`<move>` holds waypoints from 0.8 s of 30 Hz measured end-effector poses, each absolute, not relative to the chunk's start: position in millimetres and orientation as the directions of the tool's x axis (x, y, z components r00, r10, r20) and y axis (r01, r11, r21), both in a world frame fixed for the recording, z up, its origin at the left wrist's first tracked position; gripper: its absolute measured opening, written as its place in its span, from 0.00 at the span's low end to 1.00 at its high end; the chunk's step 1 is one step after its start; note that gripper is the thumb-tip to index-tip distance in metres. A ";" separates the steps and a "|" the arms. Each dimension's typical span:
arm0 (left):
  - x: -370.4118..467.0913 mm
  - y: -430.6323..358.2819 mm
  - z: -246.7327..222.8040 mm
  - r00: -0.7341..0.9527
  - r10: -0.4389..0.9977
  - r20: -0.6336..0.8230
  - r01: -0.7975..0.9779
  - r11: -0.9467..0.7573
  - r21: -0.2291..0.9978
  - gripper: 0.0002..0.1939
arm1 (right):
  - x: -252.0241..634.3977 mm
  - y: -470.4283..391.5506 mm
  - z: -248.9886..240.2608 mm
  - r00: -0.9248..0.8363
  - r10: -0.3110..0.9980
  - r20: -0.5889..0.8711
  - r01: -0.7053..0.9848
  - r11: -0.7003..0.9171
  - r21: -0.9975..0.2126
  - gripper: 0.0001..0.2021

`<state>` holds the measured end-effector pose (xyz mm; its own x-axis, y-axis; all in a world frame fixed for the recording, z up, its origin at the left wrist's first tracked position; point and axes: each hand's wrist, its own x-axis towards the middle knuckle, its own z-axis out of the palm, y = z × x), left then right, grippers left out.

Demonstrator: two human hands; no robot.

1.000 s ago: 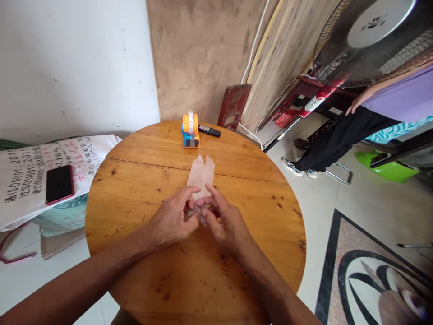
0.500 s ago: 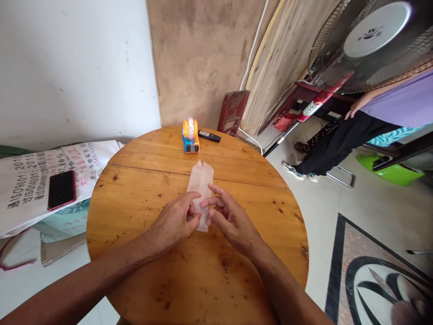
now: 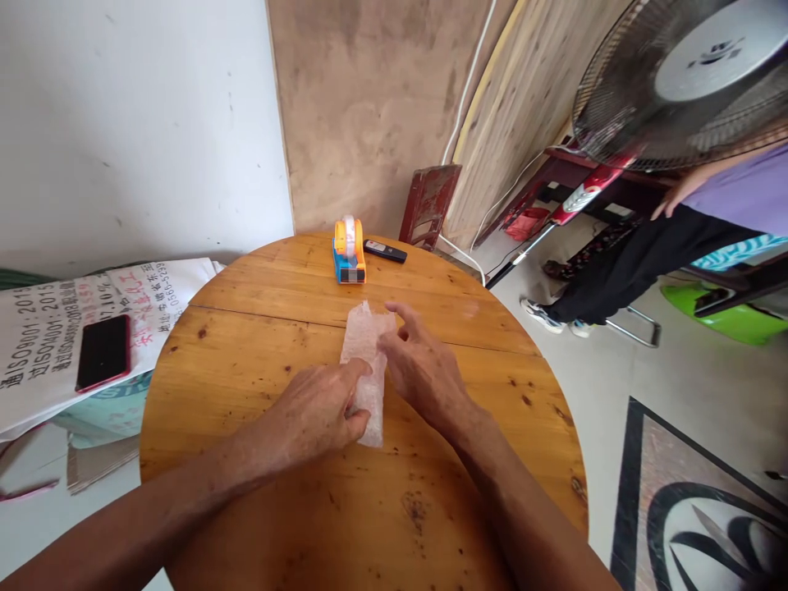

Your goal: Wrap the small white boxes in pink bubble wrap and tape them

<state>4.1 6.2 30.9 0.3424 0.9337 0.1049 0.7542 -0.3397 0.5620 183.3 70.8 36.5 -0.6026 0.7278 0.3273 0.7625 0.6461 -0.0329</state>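
A folded whitish, semi-translucent wrapping sheet (image 3: pixel 363 332) lies lengthwise near the middle of the round wooden table (image 3: pixel 258 492). My left hand (image 3: pixel 323 402) rests over its lower left side, with thumb and index finger apart on the sheet. At the upper right edge is my right hand (image 3: pixel 422 361), index finger reaching past the edge and the fingers loosely bent. Neither hand visibly grips the sheet; the undersides of the fingers are hidden. Beyond the sheet stands an orange and blue tape dispenser (image 3: pixel 350 250) with a tape roll.
A black remote-like object (image 3: pixel 385 251) lies beside the dispenser. Left of the table, a phone (image 3: pixel 103 353) rests on printed sacks (image 3: pixel 37 328). A red chair (image 3: pixel 429 205) stands behind. To the right are a pedestal fan (image 3: pixel 677 90) and a person in black trousers (image 3: pixel 634 263).
My right hand has moved up along the sheet to its upper right edge. My left hand lies over the lower left part, its thumb and index finger wider apart. The view has shifted slightly.
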 end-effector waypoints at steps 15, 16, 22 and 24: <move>1.3 13.9 16.2 0.338 0.899 0.279 0.593 -0.434 0.678 0.29 | 178.7 82.3 18.9 -0.595 0.726 0.345 0.703 0.678 -0.216 0.15; 1.7 12.8 15.7 0.334 0.893 0.301 0.594 -0.447 0.669 0.30 | 178.1 83.9 15.9 -0.598 0.729 0.333 0.703 0.676 -0.219 0.18; 2.9 9.3 15.0 0.433 0.824 0.366 0.601 -0.566 0.564 0.19 | 180.4 88.7 3.9 -0.600 0.729 0.328 0.701 0.677 -0.224 0.19; 2.6 10.5 14.1 0.458 0.819 0.347 0.575 -0.570 0.586 0.17 | 184.3 90.6 4.3 -0.537 0.762 0.364 0.702 0.642 -0.308 0.18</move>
<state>2.6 10.5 14.1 0.4581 0.8185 0.3466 0.5754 -0.5703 0.5862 184.3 90.6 4.3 -0.5366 0.7615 0.3635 0.7024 0.6418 -0.3077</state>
